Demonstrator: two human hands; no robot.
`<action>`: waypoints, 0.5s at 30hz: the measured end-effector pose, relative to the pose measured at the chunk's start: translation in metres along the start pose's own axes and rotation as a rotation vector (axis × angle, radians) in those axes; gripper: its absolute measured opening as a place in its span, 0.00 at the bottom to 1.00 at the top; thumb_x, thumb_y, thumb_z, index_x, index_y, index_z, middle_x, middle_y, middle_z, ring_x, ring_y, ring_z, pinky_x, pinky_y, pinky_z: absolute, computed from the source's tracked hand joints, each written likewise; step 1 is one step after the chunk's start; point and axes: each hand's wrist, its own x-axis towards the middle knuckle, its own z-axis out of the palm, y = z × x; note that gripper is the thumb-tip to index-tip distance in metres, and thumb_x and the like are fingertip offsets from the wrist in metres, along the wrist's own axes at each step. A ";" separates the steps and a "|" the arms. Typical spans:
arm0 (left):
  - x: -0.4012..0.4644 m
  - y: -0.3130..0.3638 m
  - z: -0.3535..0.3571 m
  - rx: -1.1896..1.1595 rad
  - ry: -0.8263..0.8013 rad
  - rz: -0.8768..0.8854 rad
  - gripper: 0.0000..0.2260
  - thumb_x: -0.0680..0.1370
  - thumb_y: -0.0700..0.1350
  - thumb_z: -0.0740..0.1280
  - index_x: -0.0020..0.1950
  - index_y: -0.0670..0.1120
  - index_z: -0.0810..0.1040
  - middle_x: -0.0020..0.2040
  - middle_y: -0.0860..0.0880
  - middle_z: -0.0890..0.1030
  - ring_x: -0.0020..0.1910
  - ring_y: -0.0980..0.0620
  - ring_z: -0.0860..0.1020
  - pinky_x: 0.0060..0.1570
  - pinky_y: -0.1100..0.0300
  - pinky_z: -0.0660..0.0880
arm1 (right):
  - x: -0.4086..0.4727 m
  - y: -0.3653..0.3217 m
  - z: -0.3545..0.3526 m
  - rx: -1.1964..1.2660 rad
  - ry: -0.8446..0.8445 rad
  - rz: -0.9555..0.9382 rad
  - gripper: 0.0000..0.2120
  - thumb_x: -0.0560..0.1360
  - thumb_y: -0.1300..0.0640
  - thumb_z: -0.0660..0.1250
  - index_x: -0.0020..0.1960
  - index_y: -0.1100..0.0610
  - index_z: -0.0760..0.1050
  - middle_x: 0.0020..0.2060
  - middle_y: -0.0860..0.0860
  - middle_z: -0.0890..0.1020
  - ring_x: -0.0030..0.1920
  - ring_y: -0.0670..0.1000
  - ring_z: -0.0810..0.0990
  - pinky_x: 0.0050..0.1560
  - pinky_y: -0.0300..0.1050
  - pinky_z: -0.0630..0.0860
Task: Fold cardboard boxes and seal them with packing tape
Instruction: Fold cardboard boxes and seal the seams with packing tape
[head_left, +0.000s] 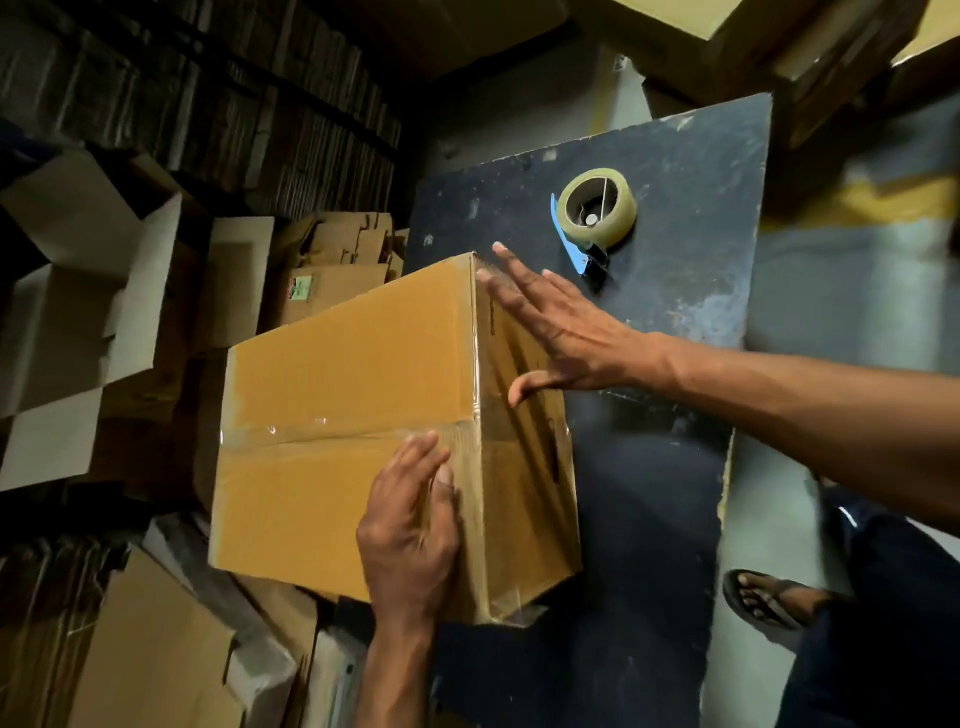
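Observation:
A closed brown cardboard box (332, 395) stands on the left edge of a dark board (670, 291), partly overhanging it. Clear tape runs along its top seam and down the right edge. My left hand (410, 525) lies flat on the box top near the right edge, fingers straight on the tape. My right hand (556, 327) presses with spread straight fingers against the box's right side face. A tape dispenser (597, 215) with a clear roll and blue blade guard lies on the board beyond the box, untouched.
Open and flattened cardboard boxes (78, 291) are stacked at the left, with more flat sheets (156, 649) at lower left. Shelves of stacked cardboard (208, 104) fill the back. A sandalled foot (769, 597) stands on the floor at the right.

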 end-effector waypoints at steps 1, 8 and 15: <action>-0.023 -0.003 -0.004 0.011 0.015 -0.006 0.14 0.82 0.46 0.66 0.65 0.46 0.82 0.67 0.51 0.81 0.71 0.52 0.76 0.66 0.41 0.77 | -0.005 -0.018 -0.001 -0.025 0.016 -0.037 0.59 0.69 0.21 0.62 0.84 0.53 0.41 0.82 0.61 0.37 0.83 0.60 0.41 0.78 0.71 0.51; -0.100 -0.021 -0.007 -0.060 -0.108 0.069 0.21 0.80 0.45 0.66 0.73 0.40 0.76 0.76 0.46 0.74 0.76 0.43 0.71 0.73 0.36 0.68 | -0.038 -0.061 0.037 -0.311 -0.061 -0.237 0.48 0.75 0.24 0.57 0.84 0.51 0.51 0.83 0.62 0.46 0.83 0.61 0.44 0.77 0.71 0.52; -0.101 -0.050 -0.015 0.198 -0.250 0.329 0.39 0.73 0.52 0.81 0.78 0.40 0.69 0.81 0.44 0.66 0.80 0.43 0.65 0.73 0.39 0.68 | -0.063 -0.066 0.022 -0.312 -0.027 -0.184 0.53 0.73 0.22 0.58 0.85 0.54 0.48 0.83 0.62 0.44 0.83 0.61 0.44 0.77 0.72 0.53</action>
